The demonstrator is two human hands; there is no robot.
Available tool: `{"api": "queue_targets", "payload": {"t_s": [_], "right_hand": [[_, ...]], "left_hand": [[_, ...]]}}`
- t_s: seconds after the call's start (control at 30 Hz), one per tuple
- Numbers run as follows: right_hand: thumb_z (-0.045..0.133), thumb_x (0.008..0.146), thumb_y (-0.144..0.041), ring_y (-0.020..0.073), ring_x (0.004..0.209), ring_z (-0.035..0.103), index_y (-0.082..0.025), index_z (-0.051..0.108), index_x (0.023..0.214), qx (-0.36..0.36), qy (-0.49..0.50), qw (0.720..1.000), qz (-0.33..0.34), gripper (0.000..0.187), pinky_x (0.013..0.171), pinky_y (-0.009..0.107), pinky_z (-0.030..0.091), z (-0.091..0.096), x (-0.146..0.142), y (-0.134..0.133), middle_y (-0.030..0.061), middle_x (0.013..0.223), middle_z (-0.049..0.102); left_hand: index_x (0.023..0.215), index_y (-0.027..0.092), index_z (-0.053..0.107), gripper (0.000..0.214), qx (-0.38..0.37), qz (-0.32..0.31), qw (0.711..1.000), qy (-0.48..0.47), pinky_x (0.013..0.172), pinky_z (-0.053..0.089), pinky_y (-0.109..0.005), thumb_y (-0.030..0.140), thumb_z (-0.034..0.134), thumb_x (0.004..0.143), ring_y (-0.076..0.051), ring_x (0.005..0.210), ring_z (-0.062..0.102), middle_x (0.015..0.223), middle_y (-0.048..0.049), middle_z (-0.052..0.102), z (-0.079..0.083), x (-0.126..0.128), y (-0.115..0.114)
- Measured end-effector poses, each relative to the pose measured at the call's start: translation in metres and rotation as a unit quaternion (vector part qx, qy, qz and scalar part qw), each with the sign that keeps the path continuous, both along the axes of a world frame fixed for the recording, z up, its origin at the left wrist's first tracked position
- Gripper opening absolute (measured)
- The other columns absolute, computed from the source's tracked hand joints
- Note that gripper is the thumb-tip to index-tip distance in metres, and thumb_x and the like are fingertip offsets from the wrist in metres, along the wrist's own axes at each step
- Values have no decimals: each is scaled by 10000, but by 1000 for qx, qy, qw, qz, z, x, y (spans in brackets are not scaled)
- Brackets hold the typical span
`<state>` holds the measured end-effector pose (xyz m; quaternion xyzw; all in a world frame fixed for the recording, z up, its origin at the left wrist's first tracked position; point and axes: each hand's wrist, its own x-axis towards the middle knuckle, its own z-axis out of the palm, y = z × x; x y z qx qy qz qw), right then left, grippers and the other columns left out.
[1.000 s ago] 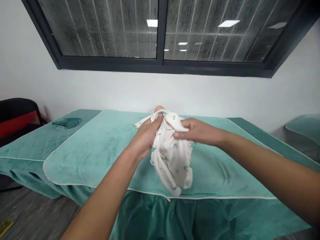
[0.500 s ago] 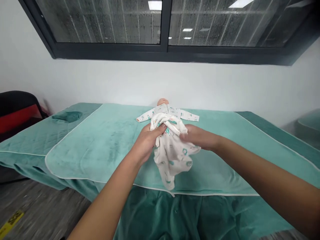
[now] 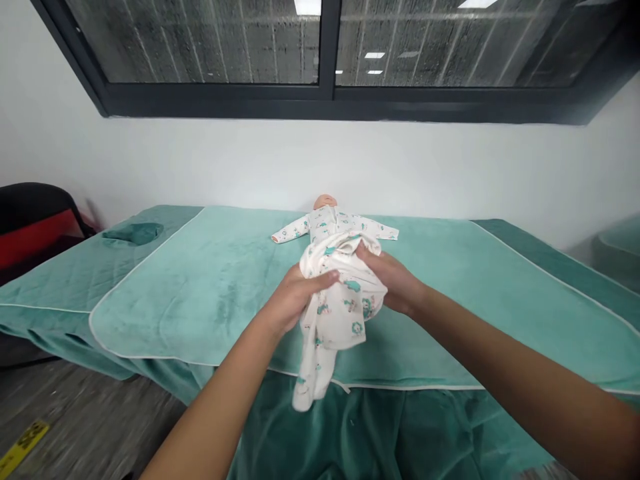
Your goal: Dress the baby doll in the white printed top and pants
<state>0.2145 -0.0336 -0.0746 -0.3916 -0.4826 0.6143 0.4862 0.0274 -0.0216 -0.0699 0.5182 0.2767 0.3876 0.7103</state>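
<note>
At the centre of the frame, the left hand (image 3: 294,295) grips a soft white cloth garment with green and coloured prints (image 3: 343,310), thumb on top. The right hand (image 3: 393,277) grips its bunched upper right edge. The garment's lower end dangles toward bottom centre. Behind it, a doll in a white, printed long-sleeved outfit (image 3: 327,221) lies arms outspread on a teal plush-covered bed (image 3: 190,293). A dark-framed window (image 3: 326,103) spans the top.

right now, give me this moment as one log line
left hand: holding white printed garment | right hand: holding it too | doll: lying beyond, on green cover
</note>
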Motion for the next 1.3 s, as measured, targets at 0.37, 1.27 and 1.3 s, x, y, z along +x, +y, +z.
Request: {"api": "queue_targets", "payload": {"t_s": [0.37, 1.27, 1.3], "right_hand": [[708, 791, -452, 273, 1014, 672, -191, 688, 1115, -27, 112, 992, 48, 417, 915, 419, 517, -40, 5, -13, 105, 1092, 721], [592, 846, -384, 317, 1123, 582, -280, 658, 1103, 44, -190, 954, -230, 285, 988, 466, 413, -132, 56, 9, 53, 1167, 687], [609, 838, -402, 316, 1141, 576, -273, 657, 1111, 53, -168, 958, -228, 306, 1002, 465, 408, -133, 57, 12, 56, 1186, 680]], "left_hand": [[1134, 130, 689, 530, -77, -81, 993, 29, 865, 512, -359, 317, 833, 660, -268, 939, 684, 1044, -117, 737, -30, -4, 1], [965, 193, 671, 212, 249, -6, 848, 469, 869, 455, -368, 270, 642, 770, -308, 1049, 629, 1081, -116, 715, -47, 93, 63], [1005, 198, 677, 250, 241, -33, 865, 439, 894, 454, -375, 279, 644, 771, -305, 1074, 621, 1117, -105, 710, -44, 92, 65]]}}
